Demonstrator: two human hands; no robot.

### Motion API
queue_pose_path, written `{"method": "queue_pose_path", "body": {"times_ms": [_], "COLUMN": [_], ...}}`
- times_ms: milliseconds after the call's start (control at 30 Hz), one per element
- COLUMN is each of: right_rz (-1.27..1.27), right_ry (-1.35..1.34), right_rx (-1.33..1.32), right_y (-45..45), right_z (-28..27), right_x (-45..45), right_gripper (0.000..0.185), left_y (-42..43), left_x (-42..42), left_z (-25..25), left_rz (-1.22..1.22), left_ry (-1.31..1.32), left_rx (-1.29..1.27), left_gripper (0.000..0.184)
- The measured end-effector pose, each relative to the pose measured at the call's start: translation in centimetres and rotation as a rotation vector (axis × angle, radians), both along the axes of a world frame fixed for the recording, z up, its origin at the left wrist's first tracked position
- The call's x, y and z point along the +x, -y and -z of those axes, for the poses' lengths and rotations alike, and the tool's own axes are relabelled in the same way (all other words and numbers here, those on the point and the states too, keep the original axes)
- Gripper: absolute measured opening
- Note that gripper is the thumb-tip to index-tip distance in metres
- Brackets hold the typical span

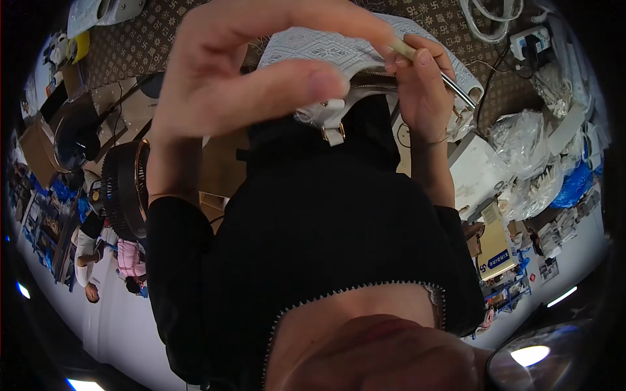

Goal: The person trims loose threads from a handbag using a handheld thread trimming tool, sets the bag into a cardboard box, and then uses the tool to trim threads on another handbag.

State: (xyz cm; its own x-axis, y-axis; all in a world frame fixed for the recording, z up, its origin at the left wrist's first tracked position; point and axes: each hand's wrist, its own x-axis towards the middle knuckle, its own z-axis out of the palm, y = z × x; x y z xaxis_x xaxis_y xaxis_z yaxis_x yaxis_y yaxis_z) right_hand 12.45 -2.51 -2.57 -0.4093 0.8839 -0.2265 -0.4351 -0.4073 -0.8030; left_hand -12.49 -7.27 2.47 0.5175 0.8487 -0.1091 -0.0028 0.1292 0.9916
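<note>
My left hand [241, 72] is raised close to the camera, its thumb and index finger curved and wide apart, with nothing visible between them. Its index fingertip overlaps the pale end of a thin tool in view; whether they touch is unclear. My right hand [424, 88] pinches this tool, whose metal shaft [460, 91] slants down to the right. Beneath both hands lies a white and grey patterned bag [306, 49], its dark zipped opening partly hidden. A white strap with a gold buckle [334, 134] hangs at its near edge.
A black fan [124, 189] stands at the left. Clear plastic bags [521, 146] and a blue bag [574, 186] lie at the right, above a yellowish carton [495, 244]. Coiled white cable [492, 19] is at top right. Other people [130, 257] appear at lower left.
</note>
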Motion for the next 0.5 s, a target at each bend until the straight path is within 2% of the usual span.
{"method": "queue_pose_path", "body": {"times_ms": [33,100,167,200,233,333,367,400,467,500], "right_rz": [0.049,0.049,0.076,0.079,0.081,0.077,0.038,0.037,0.031,0.022], "right_ry": [-0.041,0.135,0.117,0.023,-0.093,-0.094,-0.096,-0.095,-0.083,-0.071], "right_rx": [-0.054,-0.022,-0.077,-0.078,-0.047,-0.077,-0.068,-0.06,-0.049,-0.044], "right_y": [0.0,0.4,0.5,0.8,0.3,0.5,0.1,0.2,0.3,0.2], "right_z": [-0.3,-0.9,-0.6,0.1,1.2,0.9,0.7,0.9,0.9,0.9], "right_x": [-0.2,-0.1,-0.4,0.0,0.1,0.2,0.1,0.2,0.3,0.2], "right_gripper": [0.026,0.027,0.027,0.027,0.027,0.026,0.026,0.026,0.026,0.026], "left_y": [0.6,1.0,0.7,0.5,-1.0,-1.2,-3.2,-3.2,-1.4,-2.9], "left_x": [-0.9,1.1,4.4,5.5,5.4,-0.4,4.6,0.8,0.2,2.5], "left_z": [-0.6,-2.4,-4.2,-4.7,-3.6,-1.8,-2.1,-1.0,-3.3,-3.4], "left_rz": [0.002,0.0,0.007,0.005,0.004,0.05,0.06,0.069,0.088,0.094], "left_ry": [0.002,0.002,0.007,0.018,0.008,0.011,0.012,0.009,0.004,-0.003], "left_rx": [0.019,0.062,0.101,0.119,0.17,0.222,0.242,0.269,0.313,0.334], "left_gripper": [0.034,0.035,0.035,0.035,0.035,0.036,0.036,0.036,0.037,0.037]}}
